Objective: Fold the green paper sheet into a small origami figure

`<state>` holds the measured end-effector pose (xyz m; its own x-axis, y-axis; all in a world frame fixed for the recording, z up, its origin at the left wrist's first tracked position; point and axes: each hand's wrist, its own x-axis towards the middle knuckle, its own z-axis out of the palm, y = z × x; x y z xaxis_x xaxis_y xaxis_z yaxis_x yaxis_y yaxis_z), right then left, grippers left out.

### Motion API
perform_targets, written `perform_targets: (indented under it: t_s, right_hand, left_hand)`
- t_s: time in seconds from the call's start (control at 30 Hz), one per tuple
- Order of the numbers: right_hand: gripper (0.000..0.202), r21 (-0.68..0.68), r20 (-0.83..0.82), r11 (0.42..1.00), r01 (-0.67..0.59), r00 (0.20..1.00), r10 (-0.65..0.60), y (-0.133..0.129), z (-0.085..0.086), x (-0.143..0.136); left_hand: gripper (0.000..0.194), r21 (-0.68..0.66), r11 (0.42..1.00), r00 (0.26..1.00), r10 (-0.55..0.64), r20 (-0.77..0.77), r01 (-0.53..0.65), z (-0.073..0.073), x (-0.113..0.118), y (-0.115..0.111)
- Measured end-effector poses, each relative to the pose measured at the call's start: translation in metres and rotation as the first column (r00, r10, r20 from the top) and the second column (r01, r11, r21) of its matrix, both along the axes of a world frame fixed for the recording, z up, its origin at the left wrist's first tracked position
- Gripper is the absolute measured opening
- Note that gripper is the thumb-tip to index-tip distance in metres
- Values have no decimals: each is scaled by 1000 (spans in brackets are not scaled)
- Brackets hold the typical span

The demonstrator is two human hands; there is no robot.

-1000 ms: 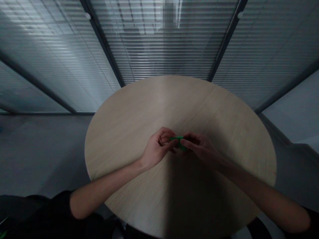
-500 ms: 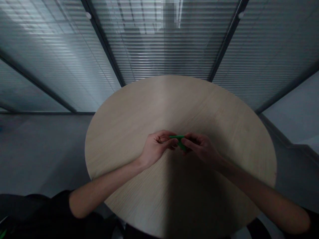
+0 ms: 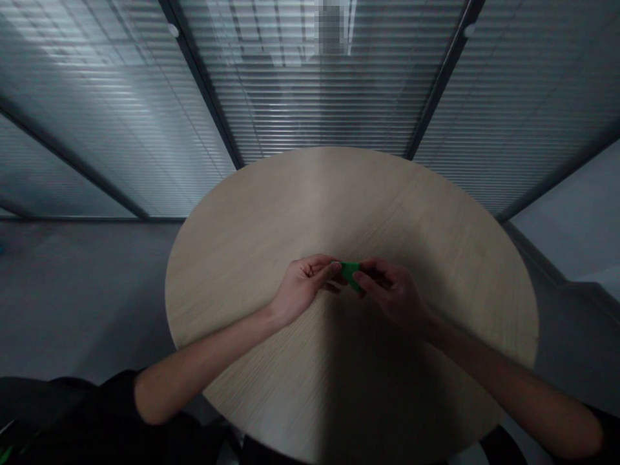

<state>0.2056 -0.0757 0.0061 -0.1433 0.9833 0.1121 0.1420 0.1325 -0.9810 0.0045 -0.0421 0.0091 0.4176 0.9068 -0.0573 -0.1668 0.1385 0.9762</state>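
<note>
Between my two hands is a small flat green piece (image 3: pixel 350 272), its exact kind too small and dim to make out. My left hand (image 3: pixel 310 282) pinches its left end between thumb and fingers. On the other side, the thumb and fingers of my right hand (image 3: pixel 387 287) close on its right end. Both hands are held over the middle of the round wooden table (image 3: pixel 271 213), and fingertips cover parts of the piece.
Glass partitions with horizontal blinds (image 3: pixel 329 103) stand behind the table's far edge, divided by dark frames (image 3: pixel 208 90). Grey floor (image 3: pixel 87 290) shows to the left. A dark shadow falls across the table's near right part.
My left thumb has shifted slightly up and left along the green piece. More of the piece's flat face now shows between my hands.
</note>
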Motion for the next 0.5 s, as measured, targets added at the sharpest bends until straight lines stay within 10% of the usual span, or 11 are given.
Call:
perform_targets:
  t_s: [0.5]
  right_hand:
    - [26, -58, 62, 991, -120, 990, 123, 0, 1, -1]
  left_hand:
    - [34, 31, 989, 989, 145, -13, -144, 5, 2, -4]
